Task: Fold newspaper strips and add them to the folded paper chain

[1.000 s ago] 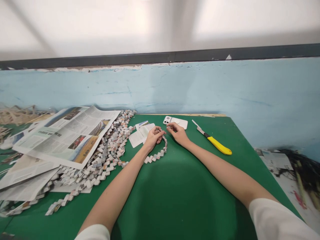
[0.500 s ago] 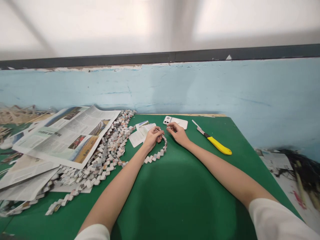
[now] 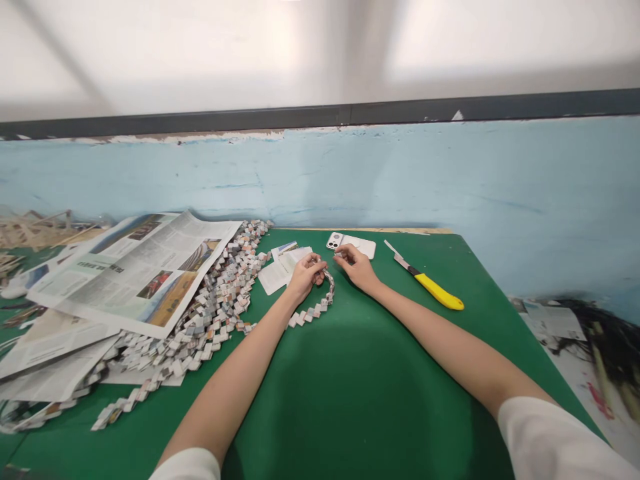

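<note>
My left hand (image 3: 306, 275) is closed on one end of a zigzag chain of folded newspaper (image 3: 313, 312), which curls down from the fingers onto the green table. Beyond that hand lie several cut paper pieces (image 3: 274, 277). A short gap to the right, my right hand (image 3: 356, 265) has its thumb and fingertips pinched together. Whatever is between those fingertips is too small to make out. A white phone (image 3: 369, 248) lies face down just behind the right hand. The chain runs under my left forearm toward a heap of the same woven chain (image 3: 227, 287).
Printed newspaper sheets (image 3: 135, 273) cover part of the heap on the left. A knife with a yellow handle (image 3: 439, 292) lies on the green table (image 3: 380, 393) to the right. A blue wall (image 3: 320, 177) stands behind the table. Dark clutter (image 3: 607, 347) lies beyond the right edge.
</note>
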A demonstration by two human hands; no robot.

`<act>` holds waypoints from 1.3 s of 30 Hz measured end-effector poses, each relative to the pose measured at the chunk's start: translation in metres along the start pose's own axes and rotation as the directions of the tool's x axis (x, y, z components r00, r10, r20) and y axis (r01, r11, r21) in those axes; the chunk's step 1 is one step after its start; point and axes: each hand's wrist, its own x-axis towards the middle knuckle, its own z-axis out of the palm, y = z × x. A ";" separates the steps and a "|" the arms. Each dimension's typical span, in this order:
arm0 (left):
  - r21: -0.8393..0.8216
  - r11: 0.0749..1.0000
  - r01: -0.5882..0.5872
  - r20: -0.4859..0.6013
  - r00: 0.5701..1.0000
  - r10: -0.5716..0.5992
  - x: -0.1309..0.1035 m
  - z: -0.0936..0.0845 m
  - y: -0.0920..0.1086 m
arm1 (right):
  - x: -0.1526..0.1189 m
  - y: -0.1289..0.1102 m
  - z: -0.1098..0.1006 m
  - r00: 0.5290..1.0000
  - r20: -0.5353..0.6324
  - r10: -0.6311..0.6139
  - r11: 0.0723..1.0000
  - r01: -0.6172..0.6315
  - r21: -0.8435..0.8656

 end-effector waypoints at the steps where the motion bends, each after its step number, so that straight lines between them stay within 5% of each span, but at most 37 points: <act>1: -0.002 1.000 0.000 0.004 1.000 0.000 0.000 0.000 0.000 | 0.000 0.000 0.000 1.000 -0.003 0.002 1.000 -0.002 0.005; 21: -0.069 0.997 0.025 -0.024 0.999 -0.026 0.001 0.001 0.003 | -0.001 0.004 0.001 1.000 -0.014 -0.025 0.999 0.024 -0.043; 31: -0.132 0.990 0.047 -0.024 0.998 -0.050 0.003 -0.005 0.002 | -0.008 -0.012 -0.001 0.945 0.166 -0.283 0.947 0.302 -0.105; 39: -0.097 0.993 0.064 -0.003 0.998 -0.064 0.003 -0.004 0.003 | -0.011 -0.007 -0.001 0.920 0.164 -0.356 0.918 0.378 -0.123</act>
